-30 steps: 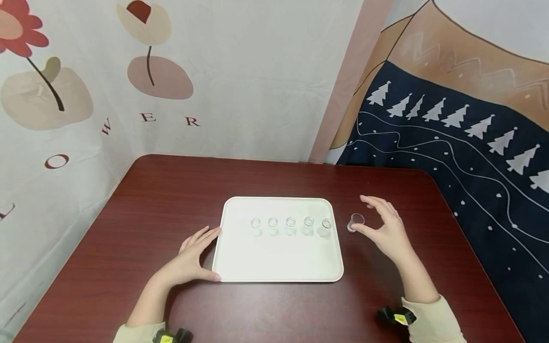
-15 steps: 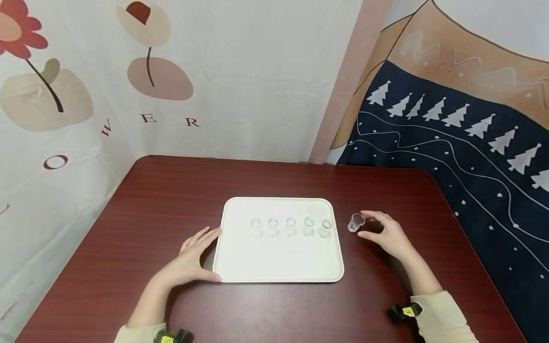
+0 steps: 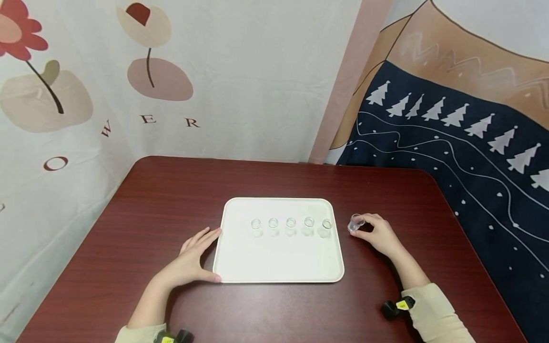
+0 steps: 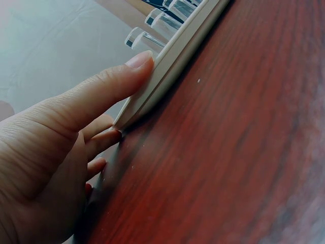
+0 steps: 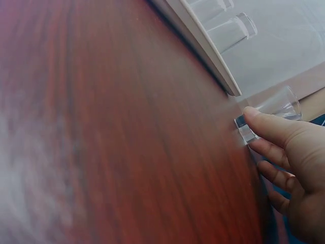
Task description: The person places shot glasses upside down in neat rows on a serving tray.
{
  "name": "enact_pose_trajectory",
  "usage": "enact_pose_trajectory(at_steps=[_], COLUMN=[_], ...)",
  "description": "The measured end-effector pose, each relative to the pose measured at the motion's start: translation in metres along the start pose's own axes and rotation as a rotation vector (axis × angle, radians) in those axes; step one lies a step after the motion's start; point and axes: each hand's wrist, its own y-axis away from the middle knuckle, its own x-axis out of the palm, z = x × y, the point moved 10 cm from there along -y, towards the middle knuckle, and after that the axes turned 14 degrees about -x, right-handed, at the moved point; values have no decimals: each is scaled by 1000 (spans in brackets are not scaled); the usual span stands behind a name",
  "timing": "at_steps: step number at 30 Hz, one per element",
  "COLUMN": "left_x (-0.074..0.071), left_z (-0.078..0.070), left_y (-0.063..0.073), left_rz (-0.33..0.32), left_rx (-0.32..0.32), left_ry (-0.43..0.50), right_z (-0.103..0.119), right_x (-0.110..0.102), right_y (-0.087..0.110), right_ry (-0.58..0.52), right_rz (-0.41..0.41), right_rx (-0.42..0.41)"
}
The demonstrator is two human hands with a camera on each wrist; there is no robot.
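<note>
A clear shot glass (image 3: 355,224) stands on the table just right of the white tray (image 3: 279,267). My right hand (image 3: 379,234) pinches it low down between thumb and fingers; in the right wrist view the thumb lies across the glass (image 5: 279,104) near its thick base. Across the tray runs a row of several similar glasses (image 3: 290,226). My left hand (image 3: 187,261) rests against the tray's left side with fairly straight fingers. Seen from the left wrist, the thumb (image 4: 111,89) touches the tray's near rim (image 4: 167,66), and the other fingers are partly hidden behind it.
The dark red wooden table (image 3: 274,309) extends around the tray on all sides. Behind it hangs a pale cloth (image 3: 257,95) with printed flowers, and on the right a dark blue cloth (image 3: 472,166) with white trees.
My right hand's spread fingers and thumb have closed onto the shot glass, which stays in about the same place. The left hand and the tray look unmoved.
</note>
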Motion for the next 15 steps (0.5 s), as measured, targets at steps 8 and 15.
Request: enact_pose_trajectory(at_steps=[8, 15], left_x=[-1, -1], left_z=[-1, 1], left_y=[1, 0], left_rz=[1, 5], left_rx=[10, -8], left_ry=[1, 1], right_z=[0, 13], right_x=[-2, -8], right_y=[6, 11], right_ry=[6, -7], right_rz=[-33, -74], right_rx=[64, 58])
